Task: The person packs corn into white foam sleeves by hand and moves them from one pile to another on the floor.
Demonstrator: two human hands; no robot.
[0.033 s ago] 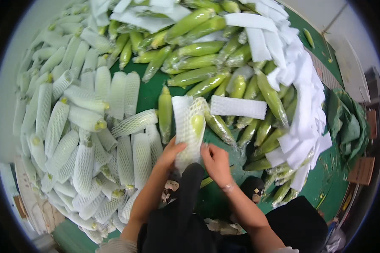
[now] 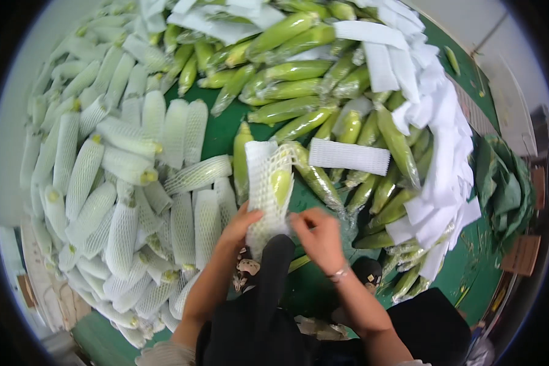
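Note:
An ear of corn [image 2: 280,185] in its green husk sits partly inside a white foam net sleeve [image 2: 259,198] in front of me. The mesh is stretched open over its upper right side, so the green shows through. My left hand [image 2: 240,224] is closed round the sleeve's lower left edge. Beside the lower right edge is my right hand [image 2: 318,238], its fingers pinched together and slightly blurred; whatever lies between them is hidden. A bare green ear of corn [image 2: 241,160] lies just left of the sleeve.
Netted corn [image 2: 122,241] is heaped on the left. Ahead and to the right lies film-wrapped corn [image 2: 293,89], with flat white foam sleeves [image 2: 436,137] piled on it. One flat sleeve [image 2: 349,155] lies right of my work. A green sack [image 2: 501,180] and a cardboard box [image 2: 521,255] stand far right.
The netted corn has shifted slightly left against the pile. My right hand has drawn a little away from the sleeve's edge. The left hand keeps its grip.

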